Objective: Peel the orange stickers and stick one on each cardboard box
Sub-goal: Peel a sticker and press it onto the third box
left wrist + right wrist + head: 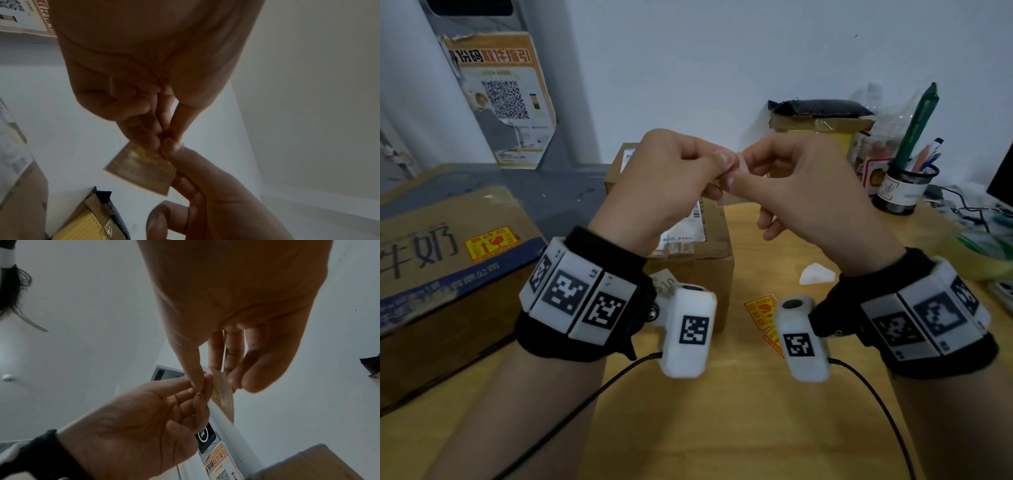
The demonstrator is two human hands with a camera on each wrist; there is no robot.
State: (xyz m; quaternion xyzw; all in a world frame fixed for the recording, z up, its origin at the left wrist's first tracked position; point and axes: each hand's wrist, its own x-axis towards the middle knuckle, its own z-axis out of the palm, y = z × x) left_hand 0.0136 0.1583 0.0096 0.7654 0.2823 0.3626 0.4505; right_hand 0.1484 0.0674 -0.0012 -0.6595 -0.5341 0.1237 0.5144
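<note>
Over the wooden bench [722,428], big printed cardboard box [441,246] at left with a yellow-orange sticker [491,242] already on it, left hand [664,185] and right hand [804,192] both pinching one small rectangular sticker sheet [141,168] at its corner, above the small brown cardboard box [688,263], loose orange stickers [762,311] lying on the bench just right.

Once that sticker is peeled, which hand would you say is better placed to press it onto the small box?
Probably the left hand: it hovers directly above the small box, while the right hand is over bare table. Both pinch the sticker.
</note>
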